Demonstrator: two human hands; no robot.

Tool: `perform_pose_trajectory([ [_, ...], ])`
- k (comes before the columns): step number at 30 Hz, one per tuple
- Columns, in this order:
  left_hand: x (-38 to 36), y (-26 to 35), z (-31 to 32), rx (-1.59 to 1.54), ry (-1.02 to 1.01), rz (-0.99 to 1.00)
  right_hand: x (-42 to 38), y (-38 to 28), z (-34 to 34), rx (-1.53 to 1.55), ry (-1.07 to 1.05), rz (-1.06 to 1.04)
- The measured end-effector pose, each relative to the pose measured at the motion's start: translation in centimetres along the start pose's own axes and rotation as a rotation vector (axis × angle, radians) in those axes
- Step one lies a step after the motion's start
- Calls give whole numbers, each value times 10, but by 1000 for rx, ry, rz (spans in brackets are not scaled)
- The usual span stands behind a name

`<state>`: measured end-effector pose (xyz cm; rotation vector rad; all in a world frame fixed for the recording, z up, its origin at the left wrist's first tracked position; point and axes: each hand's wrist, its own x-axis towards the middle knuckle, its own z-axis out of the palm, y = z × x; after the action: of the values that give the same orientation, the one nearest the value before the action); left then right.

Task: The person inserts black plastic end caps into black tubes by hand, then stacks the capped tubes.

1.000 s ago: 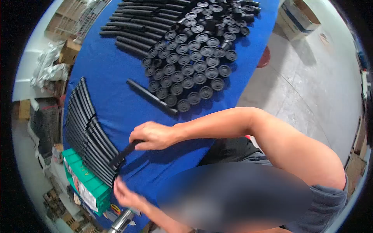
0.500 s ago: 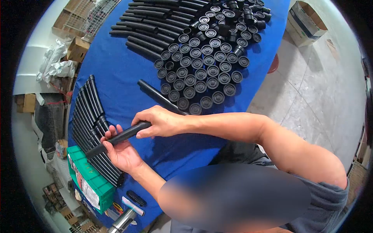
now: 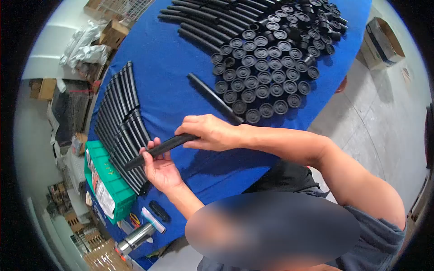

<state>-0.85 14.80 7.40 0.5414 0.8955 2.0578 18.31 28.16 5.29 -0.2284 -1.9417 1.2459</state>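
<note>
A black tube [image 3: 172, 143] is held at a slant above the blue cloth between my two hands. My right hand [image 3: 211, 132] grips its upper right end, thumb below and fingers over the top. Under its middle lies my left hand [image 3: 163, 172], palm up, with the thumb on the near side and fingertips showing beyond. The tube's lower left end hangs over a row of similar black tubes [image 3: 118, 113], laid side by side in a fan. One loose black tube [image 3: 214, 97] rests on the cloth beyond my right hand.
Many round black caps [image 3: 262, 72] cover the table's far right, beside more black tubes [image 3: 212, 20]. A green crate [image 3: 122, 203] sits at the left edge, near a metal cylinder [image 3: 137, 238] and a dark brush-like object [image 3: 159, 211]. A cardboard box [image 3: 382, 45] stands on the floor.
The camera view has turned, so the table and its contents appear shifted right and upward. Both hands keep hold of the tube in nearly the same pose.
</note>
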Motion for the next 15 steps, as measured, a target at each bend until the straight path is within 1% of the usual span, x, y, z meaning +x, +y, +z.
perform_pose_trajectory([
  [1, -1, 7, -4, -4, -15, -3, 4, -1, -2, 36, -8, -29],
  [3, -5, 11, -5, 26, 33, 14, 9, -12, -12, 363, -206, 377],
  [4, -7, 10, -2, 33, 18, 12, 10, -8, -10, 385, -196, 369],
  [5, -8, 11, 1, 41, 3, 9, 9, -9, -11, 476, -208, 437],
  [6, -9, 14, 1, 51, 6, -9, 8, -11, -11, 489, -206, 461],
  [7, -8, 22, 0, 51, 11, 31, 8, -12, -11, 501, -206, 484],
  [9, 1, 48, -3, 57, 20, 117, 6, -7, -10, 478, -140, 463],
  [10, 5, 68, -3, 305, 170, 327, 8, -8, -11, 563, -102, 499],
  [11, 14, 76, -8, 759, 331, 609, 11, -12, -16, 542, -109, 538],
  [13, 11, 96, 20, 1629, -52, 796, 12, -11, -18, 516, -124, 561],
  [14, 7, 101, 45, 1930, -404, 748, 12, -6, -14, 521, -128, 538],
  [15, 4, 96, 55, 2062, -604, 669, 10, -1, -10, 524, -133, 520],
])
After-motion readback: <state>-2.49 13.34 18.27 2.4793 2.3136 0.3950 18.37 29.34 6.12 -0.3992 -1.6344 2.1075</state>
